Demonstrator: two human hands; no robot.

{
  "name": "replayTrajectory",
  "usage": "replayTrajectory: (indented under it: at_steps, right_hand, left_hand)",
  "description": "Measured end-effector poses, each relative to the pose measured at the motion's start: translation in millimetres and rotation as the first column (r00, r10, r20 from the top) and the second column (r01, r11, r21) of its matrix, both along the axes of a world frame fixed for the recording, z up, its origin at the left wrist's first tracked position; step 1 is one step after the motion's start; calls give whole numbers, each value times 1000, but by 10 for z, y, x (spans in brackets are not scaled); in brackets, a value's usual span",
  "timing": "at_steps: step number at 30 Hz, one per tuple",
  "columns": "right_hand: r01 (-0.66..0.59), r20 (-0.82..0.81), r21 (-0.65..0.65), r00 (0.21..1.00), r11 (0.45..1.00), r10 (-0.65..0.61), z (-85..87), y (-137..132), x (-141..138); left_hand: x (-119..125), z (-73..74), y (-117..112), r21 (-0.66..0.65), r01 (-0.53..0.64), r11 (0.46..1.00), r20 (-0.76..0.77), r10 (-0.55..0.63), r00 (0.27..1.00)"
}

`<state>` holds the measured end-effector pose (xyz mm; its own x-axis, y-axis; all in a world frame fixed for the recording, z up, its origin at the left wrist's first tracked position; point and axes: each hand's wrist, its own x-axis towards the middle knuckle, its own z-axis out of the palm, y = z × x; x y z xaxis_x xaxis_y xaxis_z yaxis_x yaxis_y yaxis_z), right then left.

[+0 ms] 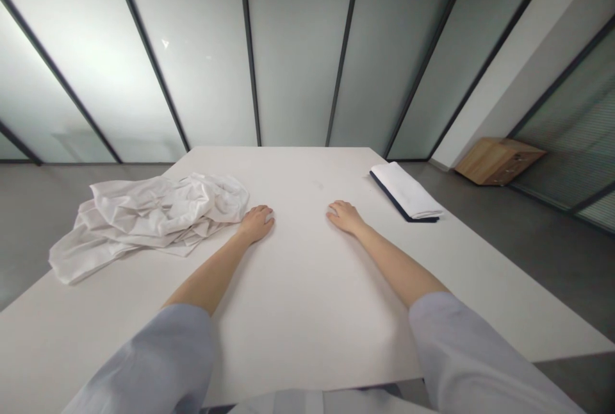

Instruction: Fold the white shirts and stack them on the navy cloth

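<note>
1. We observe the left hand [256,223] palm down on the white tabletop [307,331]. Its grip is open, with the fingers slightly curled, and it holds nothing.
2. We observe the right hand [344,216] also palm down on the tabletop, its grip open and empty. Its fingertips [332,211] touch only the tabletop, and they point inward toward the left hand, with bare tabletop between the two hands.
3. We note a crumpled white cloth [148,218] in a loose heap toward the left edge of the tabletop, with part of it hanging past that edge. The left hand lies just beside it; we cannot tell whether they touch.
4. We note a folded white cloth [406,191] with a dark navy edge near the right edge of the tabletop, toward the far right corner. It lies near the right hand, not touching it.
5. We record pale blue-grey sleeves [461,356] on both forearms, pushed back from the wrists.
</note>
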<state>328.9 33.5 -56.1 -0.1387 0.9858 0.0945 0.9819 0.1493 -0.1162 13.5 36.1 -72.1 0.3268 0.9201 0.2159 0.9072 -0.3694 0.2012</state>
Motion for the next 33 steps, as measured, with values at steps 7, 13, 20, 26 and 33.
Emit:
replayTrajectory:
  at_steps: [7, 13, 20, 26, 33]
  right_hand:
    - [3, -7, 15, 1000, 1000, -3, -119, -1, -21]
    - [-26, -12, 11, 1000, 1000, 26, -121, 1, 13]
    - [-5, -22, -8, 1000, 1000, 4, -125, 6, 1]
    - [-12, -17, -14, 1000, 1000, 12, -125, 13, 9]
    - [-21, -12, 14, 1000, 1000, 21, -144, 20, 15]
  left_hand:
    - [-12, -16, 13, -2, 2, 1000, -12, -2, 1000]
    - [-22, -32, 21, 2, 6, 1000, 4, -6, 1000]
    - [-29, -32, 24, 9, 14, 1000, 12, -14, 1000]
    - [-33, -33, 24, 10, 22, 1000, -5, -21, 1000]
    - [21, 28, -59, 40, 38, 999, -94, -34, 995]
